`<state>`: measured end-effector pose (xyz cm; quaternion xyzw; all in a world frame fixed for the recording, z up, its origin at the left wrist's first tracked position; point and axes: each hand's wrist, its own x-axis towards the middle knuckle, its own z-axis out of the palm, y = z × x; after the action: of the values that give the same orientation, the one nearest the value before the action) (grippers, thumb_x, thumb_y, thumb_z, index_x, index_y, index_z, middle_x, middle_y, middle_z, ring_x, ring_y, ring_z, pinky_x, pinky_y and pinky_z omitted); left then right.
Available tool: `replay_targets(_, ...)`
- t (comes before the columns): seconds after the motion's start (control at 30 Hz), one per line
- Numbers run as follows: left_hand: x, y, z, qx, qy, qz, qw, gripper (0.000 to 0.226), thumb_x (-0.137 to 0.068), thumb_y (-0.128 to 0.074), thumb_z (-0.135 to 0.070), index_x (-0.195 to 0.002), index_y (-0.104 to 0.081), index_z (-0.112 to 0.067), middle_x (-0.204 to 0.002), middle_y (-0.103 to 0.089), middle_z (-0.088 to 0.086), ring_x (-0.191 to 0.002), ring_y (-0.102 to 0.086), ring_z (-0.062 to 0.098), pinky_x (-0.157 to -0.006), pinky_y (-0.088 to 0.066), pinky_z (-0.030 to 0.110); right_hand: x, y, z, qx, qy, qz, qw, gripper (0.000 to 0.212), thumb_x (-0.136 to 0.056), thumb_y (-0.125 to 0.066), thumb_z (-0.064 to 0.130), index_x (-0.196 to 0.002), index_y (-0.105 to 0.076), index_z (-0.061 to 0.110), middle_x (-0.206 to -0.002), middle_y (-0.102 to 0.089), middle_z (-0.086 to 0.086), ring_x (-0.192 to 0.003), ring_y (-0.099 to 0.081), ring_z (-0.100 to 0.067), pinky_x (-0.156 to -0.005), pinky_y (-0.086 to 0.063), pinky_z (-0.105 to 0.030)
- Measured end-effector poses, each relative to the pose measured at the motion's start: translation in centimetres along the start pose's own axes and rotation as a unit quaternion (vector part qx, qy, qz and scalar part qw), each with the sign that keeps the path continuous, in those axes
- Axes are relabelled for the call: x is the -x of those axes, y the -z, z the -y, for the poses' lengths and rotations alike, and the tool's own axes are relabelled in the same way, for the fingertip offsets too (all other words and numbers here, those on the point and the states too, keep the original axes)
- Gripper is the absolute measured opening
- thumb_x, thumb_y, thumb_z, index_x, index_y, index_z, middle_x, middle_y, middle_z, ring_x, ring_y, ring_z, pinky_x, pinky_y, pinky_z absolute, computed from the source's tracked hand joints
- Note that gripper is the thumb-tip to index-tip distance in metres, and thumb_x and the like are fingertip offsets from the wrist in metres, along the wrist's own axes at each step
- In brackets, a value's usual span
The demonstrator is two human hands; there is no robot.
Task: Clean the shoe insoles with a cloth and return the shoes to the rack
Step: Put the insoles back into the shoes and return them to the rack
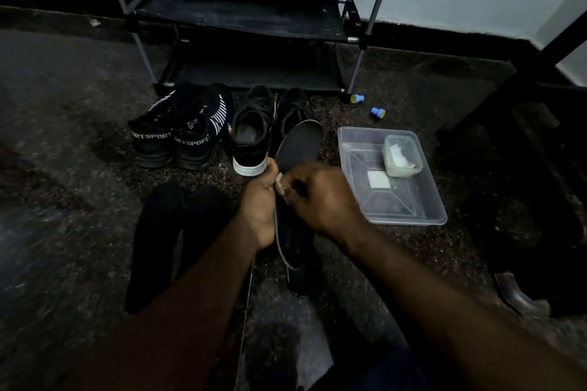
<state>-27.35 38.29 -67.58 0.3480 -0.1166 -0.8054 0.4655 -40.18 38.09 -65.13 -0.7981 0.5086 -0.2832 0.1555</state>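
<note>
Step in hand: wiping.
- Insole (pixel 298 146): grey, held up over the floor, in front of the shoes (pixel 254 136).
- Left hand (pixel 259 200): grips the insole's edge.
- Right hand (pixel 320 197): curled, pinching a pale cloth (pixel 281 189) against the insole.
- Rack (pixel 241 13): no shoes on the shelves in view.

Next, likely: finish wiping, then refit the insole.

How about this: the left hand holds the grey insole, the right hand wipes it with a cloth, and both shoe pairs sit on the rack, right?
Wrong on the shoes: the head view shows the sport pair and the lace-up pair on the floor before the rack, not on it. Left hand holds the insole, right hand the cloth.
</note>
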Motion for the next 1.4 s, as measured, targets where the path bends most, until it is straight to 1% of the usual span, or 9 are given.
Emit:
replay_targets(0.13, -0.3, -0.1, -0.6, 0.01, 0.012, -0.018, 1.0, 0.085, -0.098, -0.033, -0.071, -0.141, -0.054, -0.001, -0.139, -0.06, 0.029, -0.124, -0.063, 0.036, -0.096, -0.056, 0.044, 2.8, -0.3, 1.8, -0.047, 0.006, -0.006, 0.999, 0.01, -0.081, -0.068, 0.014, -0.085, -0.074, 0.021, -0.089, -0.074, 0.001, -0.083, -0.069, -0.02, -0.076, -0.055, -0.036)
replay_targets(0.33, -0.6, 0.3, -1.8, 0.098, -0.06, -0.04, 0.993, 0.069, -0.105, -0.036, -0.059, -0.127, -0.06, 0.001, -0.115, -0.072, 0.027, -0.117, -0.064, 0.039, -0.105, -0.051, 0.043, 7.3, 0.8, 3.6, -0.133, -0.01, 0.069, 0.989, 0.015, -0.078, -0.069, 0.011, -0.082, -0.074, 0.025, -0.086, -0.071, 0.01, -0.08, -0.065, -0.003, -0.074, -0.049, -0.018)
replay_targets(0.43, -0.7, 0.4, -2.3, 0.096, -0.071, -0.034, 0.992, 0.071, -0.104, -0.037, -0.061, -0.128, -0.059, 0.002, -0.117, -0.071, 0.028, -0.111, -0.068, 0.038, -0.103, -0.052, 0.043, 7.5, 1.5, 4.1, -0.202, 0.006, 0.104, 0.974, 0.019, -0.078, -0.072, 0.002, -0.084, -0.077, 0.02, -0.086, -0.074, 0.006, -0.078, -0.069, -0.008, -0.074, -0.055, -0.026)
replay_targets(0.53, -0.3, 0.6, -2.2, 0.037, -0.042, -0.015, 0.998, 0.078, -0.103, -0.032, -0.065, -0.144, -0.051, -0.002, -0.125, -0.067, 0.026, -0.102, -0.073, 0.037, -0.09, -0.058, 0.048, 5.5, 2.4, 3.3, -0.338, -0.109, -0.006, 0.935, 0.015, -0.076, -0.071, 0.001, -0.08, -0.075, 0.014, -0.081, -0.075, -0.003, -0.074, -0.069, -0.017, -0.073, -0.055, -0.035)
replay_targets(0.67, -0.1, 1.2, -1.5, 0.031, -0.042, 0.007, 0.999, 0.073, -0.105, -0.028, -0.061, -0.149, -0.049, -0.006, -0.145, -0.056, 0.025, -0.131, -0.056, 0.04, -0.11, -0.044, 0.054, 1.2, 3.7, 2.5, -0.368, -0.16, -0.047, 0.915, 0.011, -0.072, -0.068, 0.01, -0.08, -0.072, 0.016, -0.077, -0.07, -0.007, -0.071, -0.063, -0.022, -0.068, -0.052, -0.033)
replay_targets(0.8, -0.3, 1.7, -1.4, 0.024, -0.048, 0.004, 0.999, 0.069, -0.106, -0.031, -0.059, -0.144, -0.054, -0.007, -0.14, -0.062, 0.022, -0.114, -0.068, 0.034, -0.103, -0.052, 0.049, -2.0, 5.3, 2.3, -0.578, -0.206, 0.017, 0.79, 0.013, -0.074, -0.058, 0.003, -0.085, -0.064, 0.005, -0.074, -0.066, -0.016, -0.064, -0.061, -0.03, -0.056, -0.046, -0.03)
replay_targets(0.97, -0.4, 1.6, -0.9, 0.0, -0.037, 0.006, 0.999, 0.067, -0.107, -0.03, -0.058, -0.145, -0.054, -0.009, -0.133, -0.066, 0.019, -0.118, -0.065, 0.033, -0.107, -0.047, 0.048, -2.8, 2.5, 0.2, -0.072, -0.111, -0.016, 0.991, 0.016, -0.084, -0.073, 0.009, -0.093, -0.08, 0.021, -0.091, -0.077, 0.002, -0.085, -0.072, -0.015, -0.084, -0.058, -0.032)
replay_targets(1.23, -0.6, 3.1, -0.8, 0.026, -0.053, -0.041, 0.997, 0.076, -0.105, -0.029, -0.061, -0.145, -0.051, 0.0, -0.139, -0.061, 0.023, -0.126, -0.061, 0.032, -0.108, -0.05, 0.043, 4.3, -1.1, 3.5, -0.012, -0.04, 0.059, 0.997, 0.01, -0.079, -0.072, 0.018, -0.086, -0.078, 0.023, -0.088, -0.077, 0.001, -0.08, -0.071, -0.022, -0.072, -0.056, -0.031)
replay_targets(1.4, 0.0, 5.0, -1.5, 0.042, -0.052, -0.053, 0.996, 0.08, -0.097, -0.05, -0.056, -0.15, -0.044, 0.005, -0.147, -0.054, 0.024, -0.136, -0.054, 0.033, -0.12, -0.036, 0.045, 5.8, 1.1, 2.8, -0.111, -0.082, 0.266, 0.954, 0.012, -0.08, -0.076, 0.009, -0.084, -0.08, 0.021, -0.086, -0.078, 0.008, -0.079, -0.069, -0.001, -0.077, -0.052, -0.015)
